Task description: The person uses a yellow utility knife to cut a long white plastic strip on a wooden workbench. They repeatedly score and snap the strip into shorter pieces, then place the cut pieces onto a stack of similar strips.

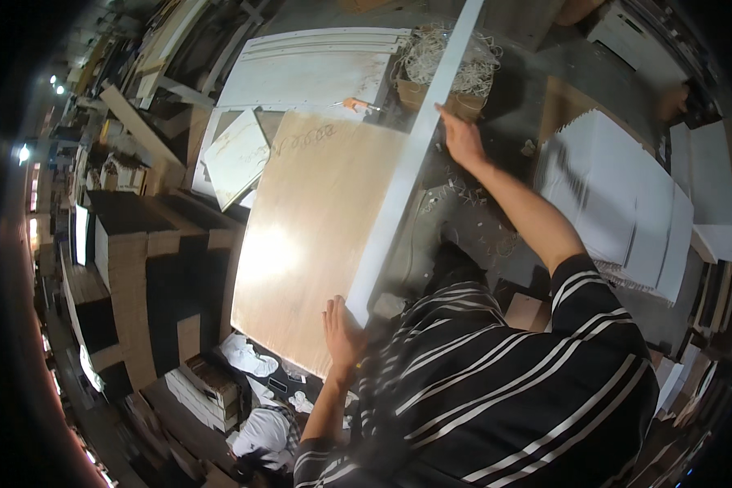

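A long white strip [411,159] runs from near my body up and away along the right edge of a large pale plywood board [313,236]. My left hand [342,332] holds the strip's near end at the board's near corner. My right hand [462,138] is stretched out and grips the strip farther up, close to a cardboard box [451,73] full of pale shavings. My arms wear black sleeves with white stripes.
White panels [309,69] lie beyond the board, with a small orange tool [356,104] on them. A stack of white sheets [618,203] is on the right. Dark cabinets and cardboard stacks [150,268] stand on the left. Shavings litter the grey surface [472,220].
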`<state>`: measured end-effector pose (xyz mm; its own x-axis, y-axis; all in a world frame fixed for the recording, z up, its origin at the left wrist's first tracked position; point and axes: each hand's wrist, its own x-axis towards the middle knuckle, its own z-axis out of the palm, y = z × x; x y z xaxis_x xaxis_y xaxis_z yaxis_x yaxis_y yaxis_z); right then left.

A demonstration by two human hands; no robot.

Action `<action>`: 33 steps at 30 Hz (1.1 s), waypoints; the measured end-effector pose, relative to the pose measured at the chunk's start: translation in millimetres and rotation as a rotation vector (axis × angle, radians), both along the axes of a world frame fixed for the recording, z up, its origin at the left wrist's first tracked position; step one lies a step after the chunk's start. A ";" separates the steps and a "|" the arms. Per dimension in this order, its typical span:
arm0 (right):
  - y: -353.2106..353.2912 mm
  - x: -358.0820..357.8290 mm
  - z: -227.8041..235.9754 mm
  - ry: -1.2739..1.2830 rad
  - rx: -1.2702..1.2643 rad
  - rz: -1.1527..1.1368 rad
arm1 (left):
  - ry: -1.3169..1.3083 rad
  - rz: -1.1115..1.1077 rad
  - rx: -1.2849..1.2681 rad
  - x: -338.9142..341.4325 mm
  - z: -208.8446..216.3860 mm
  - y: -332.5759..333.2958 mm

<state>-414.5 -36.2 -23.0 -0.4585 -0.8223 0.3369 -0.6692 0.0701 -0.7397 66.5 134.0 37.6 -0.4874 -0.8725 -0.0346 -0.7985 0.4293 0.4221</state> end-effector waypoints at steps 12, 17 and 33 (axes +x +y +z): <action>116.6 185.7 1.2 0.168 0.082 0.295 | -0.062 -0.075 -0.132 14.6 -21.7 9.9; 180.5 268.6 21.2 -0.044 0.097 0.499 | -0.050 -0.188 -0.109 25.2 -22.8 -0.9; 209.2 298.1 24.5 -0.082 0.234 0.634 | 0.121 -0.490 -0.036 52.1 -21.3 -67.5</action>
